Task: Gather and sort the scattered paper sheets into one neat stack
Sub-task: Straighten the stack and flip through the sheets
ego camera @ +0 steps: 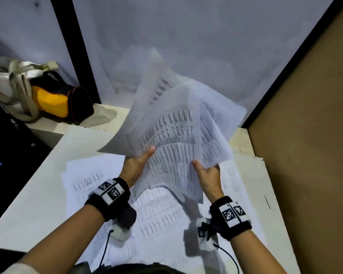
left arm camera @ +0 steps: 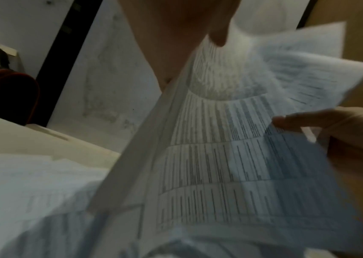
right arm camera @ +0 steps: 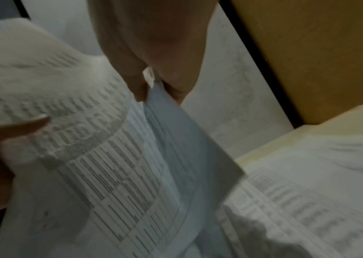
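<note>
Both hands hold a loose bundle of printed paper sheets (ego camera: 172, 135) up above the white table (ego camera: 38, 184); the sheets fan out unevenly and are motion-blurred. My left hand (ego camera: 141, 163) grips the bundle's left lower edge, thumb on top. My right hand (ego camera: 204, 171) pinches its right lower edge. In the left wrist view the bundle (left arm camera: 231, 157) curves away from the thumb. In the right wrist view thumb and fingers pinch the sheets (right arm camera: 114, 174). More printed sheets (ego camera: 162, 218) lie scattered on the table beneath my wrists.
A yellow and black bag (ego camera: 53, 99) with a beige cloth tote (ego camera: 10, 82) sits on a ledge at the back left. A brown board (ego camera: 309, 135) walls off the right side. A white partition (ego camera: 186, 46) stands behind the table.
</note>
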`<action>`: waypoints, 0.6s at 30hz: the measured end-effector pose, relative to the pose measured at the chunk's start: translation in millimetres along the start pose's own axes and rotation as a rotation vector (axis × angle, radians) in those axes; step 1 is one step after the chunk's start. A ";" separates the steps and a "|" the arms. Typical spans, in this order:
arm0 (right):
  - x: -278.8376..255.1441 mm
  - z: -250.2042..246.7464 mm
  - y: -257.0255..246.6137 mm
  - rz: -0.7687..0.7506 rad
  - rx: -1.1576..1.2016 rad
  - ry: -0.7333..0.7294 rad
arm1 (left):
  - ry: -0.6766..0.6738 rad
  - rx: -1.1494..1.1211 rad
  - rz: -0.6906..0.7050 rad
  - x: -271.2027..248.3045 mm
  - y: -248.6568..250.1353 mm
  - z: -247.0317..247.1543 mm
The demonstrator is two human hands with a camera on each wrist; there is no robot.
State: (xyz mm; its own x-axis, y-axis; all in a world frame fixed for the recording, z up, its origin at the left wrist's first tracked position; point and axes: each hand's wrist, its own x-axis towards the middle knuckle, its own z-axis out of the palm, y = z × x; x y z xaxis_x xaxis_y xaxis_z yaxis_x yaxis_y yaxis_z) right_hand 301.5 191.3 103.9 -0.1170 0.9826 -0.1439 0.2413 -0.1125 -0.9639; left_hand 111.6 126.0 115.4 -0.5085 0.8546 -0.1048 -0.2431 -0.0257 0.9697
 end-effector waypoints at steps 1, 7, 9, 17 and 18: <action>-3.4 0.3 2.7 0.037 0.077 -0.050 | -0.012 0.030 -0.002 -0.7 -2.5 -2.4; -2.6 6.4 2.2 -0.039 0.361 -0.020 | 0.030 0.092 -0.025 3.8 -10.5 -17.4; -2.6 6.5 -6.8 -0.092 0.414 0.032 | 0.052 0.098 -0.044 8.4 -9.8 -23.4; 16.0 -18.8 3.4 -0.060 0.738 0.218 | -0.004 0.040 -0.042 14.9 -13.4 -35.7; 14.3 -19.9 12.3 -0.009 0.710 0.225 | -0.011 0.022 -0.037 13.9 -12.6 -35.0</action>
State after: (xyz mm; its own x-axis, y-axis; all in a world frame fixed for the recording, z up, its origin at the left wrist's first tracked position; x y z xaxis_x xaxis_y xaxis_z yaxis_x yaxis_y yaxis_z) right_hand 322.1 206.9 94.5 0.1027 0.9818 -0.1597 -0.4486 -0.0976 -0.8884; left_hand 78.7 120.0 93.9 -0.4904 0.8605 -0.1382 -0.2433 0.0171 0.9698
